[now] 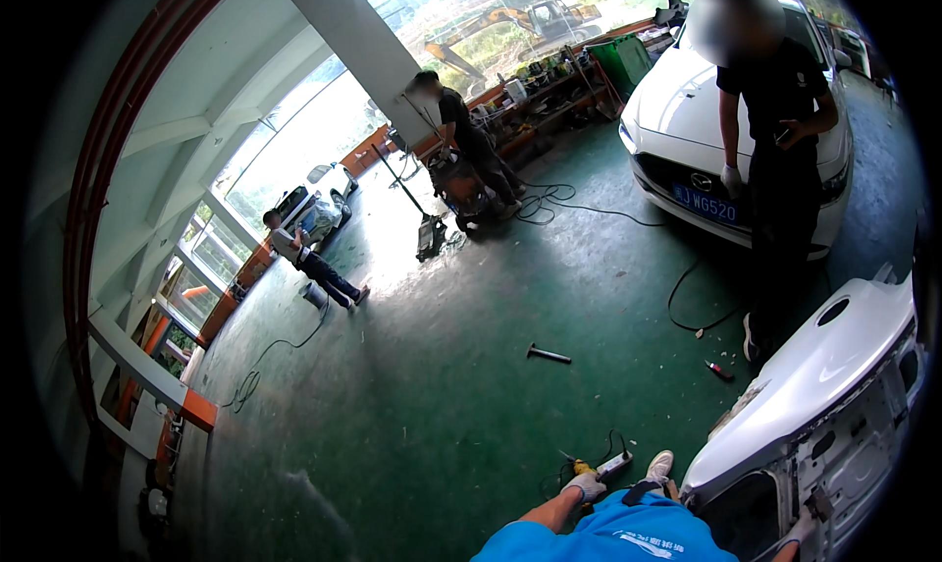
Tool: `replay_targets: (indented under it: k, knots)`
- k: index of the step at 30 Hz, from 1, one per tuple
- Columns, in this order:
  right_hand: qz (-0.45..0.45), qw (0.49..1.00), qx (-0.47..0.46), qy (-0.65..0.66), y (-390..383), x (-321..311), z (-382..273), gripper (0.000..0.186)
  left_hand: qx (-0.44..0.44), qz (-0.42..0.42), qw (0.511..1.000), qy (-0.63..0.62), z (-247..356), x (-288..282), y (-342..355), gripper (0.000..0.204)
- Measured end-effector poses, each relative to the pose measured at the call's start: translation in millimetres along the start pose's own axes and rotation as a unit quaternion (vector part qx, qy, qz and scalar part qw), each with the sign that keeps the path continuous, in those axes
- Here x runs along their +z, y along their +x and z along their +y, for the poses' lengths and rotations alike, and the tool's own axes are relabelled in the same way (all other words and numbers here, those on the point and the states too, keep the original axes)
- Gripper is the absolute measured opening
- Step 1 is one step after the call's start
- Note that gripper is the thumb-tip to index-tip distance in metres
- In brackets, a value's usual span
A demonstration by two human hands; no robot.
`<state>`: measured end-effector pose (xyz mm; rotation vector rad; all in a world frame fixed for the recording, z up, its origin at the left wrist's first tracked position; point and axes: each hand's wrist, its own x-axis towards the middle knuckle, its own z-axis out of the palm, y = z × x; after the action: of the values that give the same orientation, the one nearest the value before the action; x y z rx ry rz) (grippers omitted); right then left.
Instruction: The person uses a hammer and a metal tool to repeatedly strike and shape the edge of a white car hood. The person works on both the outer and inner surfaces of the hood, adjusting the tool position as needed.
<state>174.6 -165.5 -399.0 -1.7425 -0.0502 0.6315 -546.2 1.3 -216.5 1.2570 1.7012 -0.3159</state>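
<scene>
My left hand (586,485), in a grey glove, reaches down to the green floor with its fingers curled around a small yellow tool (583,467). A white power strip (615,461) with a black cord lies just beyond it. My right hand (800,531), also gloved, rests at the lower edge of a stripped white car front (824,366), against its bare inner frame; its grip is mostly hidden. My blue shirt (608,537) and one light shoe (660,464) fill the bottom between my hands.
A hammer (548,354) and a red-handled tool (718,370) lie on the floor. A person in black (775,101) stands before a white car (677,101), with a black cable (687,297) trailing nearby. Another person works at a cart (461,184); a third crouches (304,258) at the left.
</scene>
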Motion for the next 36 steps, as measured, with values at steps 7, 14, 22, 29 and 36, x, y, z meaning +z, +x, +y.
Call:
replay_targets:
  k: [7, 14, 22, 29, 36]
  knots:
    - [0.000, 0.999, 0.039, -0.038, -0.1, -7.5, -5.3, 0.046, -0.009, 0.008, 1.000, -0.006, 3.4, 3.3, 2.7, 0.052]
    - [0.021, 0.992, 0.048, -0.111, -0.4, -6.6, -8.7, 0.047, 0.014, 0.032, 0.999, -0.025, -5.0, 11.0, 10.9, 0.048]
    - [0.003, 0.993, 0.045, -0.107, 1.2, -7.5, -9.0, 0.047, -0.003, 0.046, 0.999, -0.017, -17.0, 18.5, 24.9, 0.046]
    - [0.014, 0.995, 0.030, -0.097, -21.5, -0.1, -22.0, 0.049, -0.009, 0.045, 0.998, -0.042, -17.0, 27.1, 8.8, 0.047]
    - [0.011, 0.984, 0.054, -0.168, -39.3, -11.9, -12.7, 0.051, -0.020, 0.025, 0.999, -0.015, -13.7, 10.2, 2.0, 0.049]
